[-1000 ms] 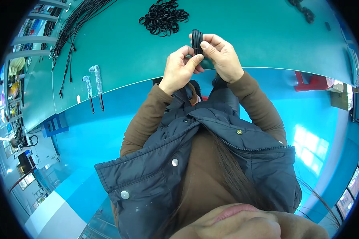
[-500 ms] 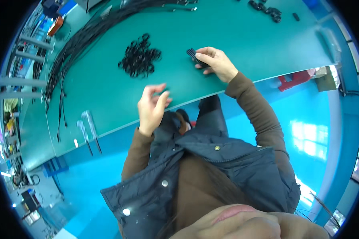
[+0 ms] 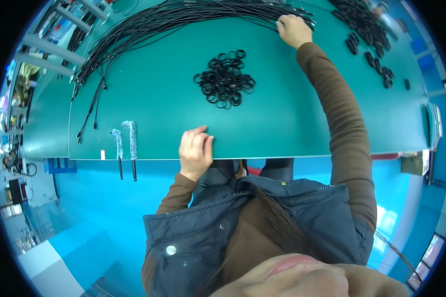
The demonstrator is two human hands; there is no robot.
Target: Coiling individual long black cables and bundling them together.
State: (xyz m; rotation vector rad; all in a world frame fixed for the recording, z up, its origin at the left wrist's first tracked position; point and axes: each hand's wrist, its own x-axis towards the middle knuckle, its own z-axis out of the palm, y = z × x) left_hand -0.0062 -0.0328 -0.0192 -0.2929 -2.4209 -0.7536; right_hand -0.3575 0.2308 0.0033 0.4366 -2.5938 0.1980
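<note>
- Right hand, on a coil moments ago, is now over the right ends of the cables, fingers bent, grip hidden!
- Left hand at the table edge, fingers half-curled, looking empty.

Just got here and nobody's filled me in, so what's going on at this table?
Someone is working with black cables at a green table. The right hand is over one end of a long spread of black cables; its grip is hidden. The left hand is at the near edge, loosely curled, with nothing visible in it. Between them lies a pile of black rings, and dark coiled bundles lie at the far right.
</note>
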